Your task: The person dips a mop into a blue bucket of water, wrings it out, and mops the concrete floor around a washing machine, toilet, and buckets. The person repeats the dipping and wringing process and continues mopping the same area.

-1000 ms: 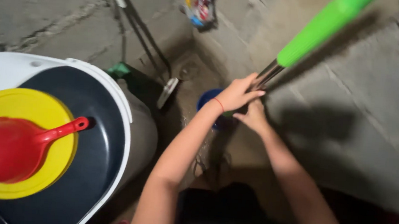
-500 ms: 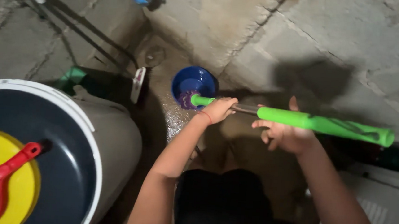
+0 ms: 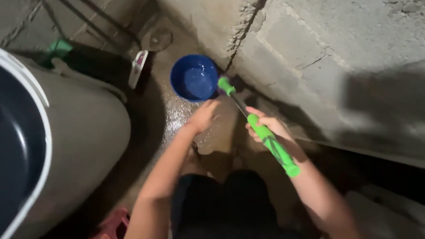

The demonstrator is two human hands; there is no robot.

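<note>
Since half a second ago the green-handled tool [image 3: 270, 143] has swung from lying level across the view to slanting down and away, its far end now at the rim of the blue bowl [image 3: 194, 77]. The left hand has also come off the shaft, and the view has drifted right, so the big barrel now sits mostly cut off at the left edge.

The right hand [image 3: 268, 126] wraps the upper part of the green sleeve, its grip closed round it with the fingers curled over the top; that hold lets the thin metal shaft and its green and purple tip reach the bowl while the person stays back. The tip appears to touch the bowl's right rim, though blur keeps this uncertain.

The left hand [image 3: 203, 117] hovers just near of the bowl, above the wet floor [image 3: 182, 119]. It is blurred, and I cannot tell whether its grip is open or curled; nothing shows in it.

The bowl rests on the floor at the foot of the rough block wall [image 3: 330, 37], in the corner where the wet patch spreads toward the person. To the left stands the grey barrel [image 3: 85, 124] with its white-rimmed dark lid [image 3: 2, 158]. A small whitish object [image 3: 137, 68] lies between barrel and bowl. Dark clothing fills the near centre.
</note>
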